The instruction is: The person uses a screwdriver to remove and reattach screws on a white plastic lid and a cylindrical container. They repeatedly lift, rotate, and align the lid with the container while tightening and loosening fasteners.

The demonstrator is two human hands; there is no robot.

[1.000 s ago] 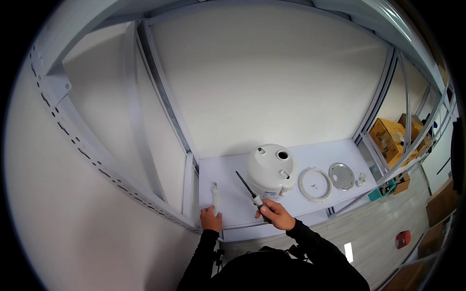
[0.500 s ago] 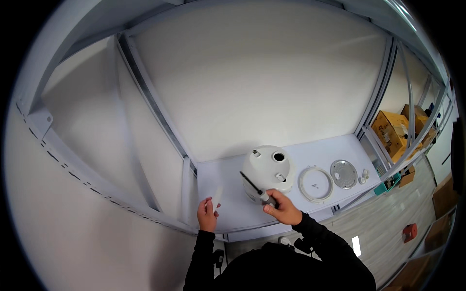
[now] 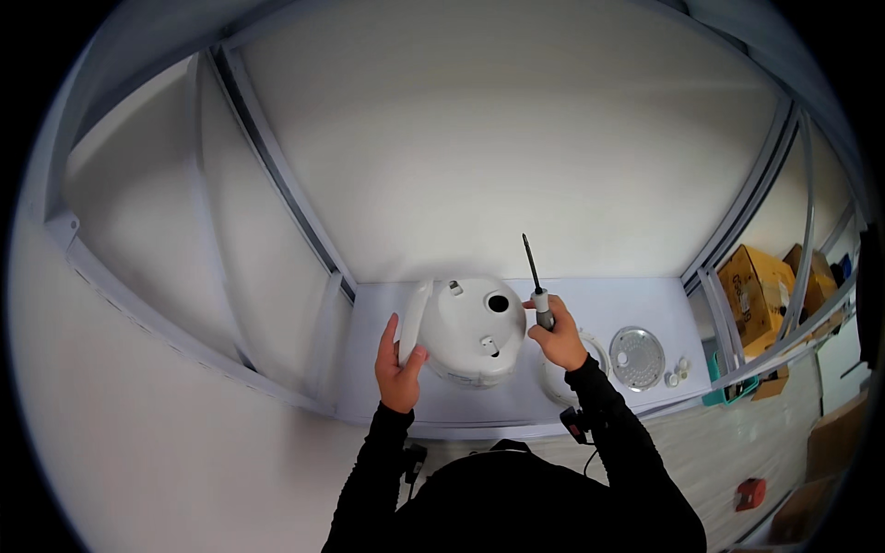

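Note:
A round white appliance body (image 3: 472, 330) with a dark hole on top stands on the pale worktop (image 3: 599, 304). My left hand (image 3: 398, 361) holds a flat white panel (image 3: 413, 319) upright against the appliance's left side. My right hand (image 3: 557, 337) grips a screwdriver (image 3: 535, 281) by its grey handle, the dark shaft pointing up and away, just right of the appliance.
A white ring (image 3: 553, 382) lies partly under my right forearm. A round metal disc (image 3: 637, 357) and some small white parts (image 3: 678, 370) lie to the right. Cardboard boxes (image 3: 761, 290) stand beyond the bench at right. White walls and frame rails enclose the bench.
My left hand lifted the white panel from the worktop to the appliance's left side. My right hand raised the screwdriver from lying low to pointing up beside the appliance.

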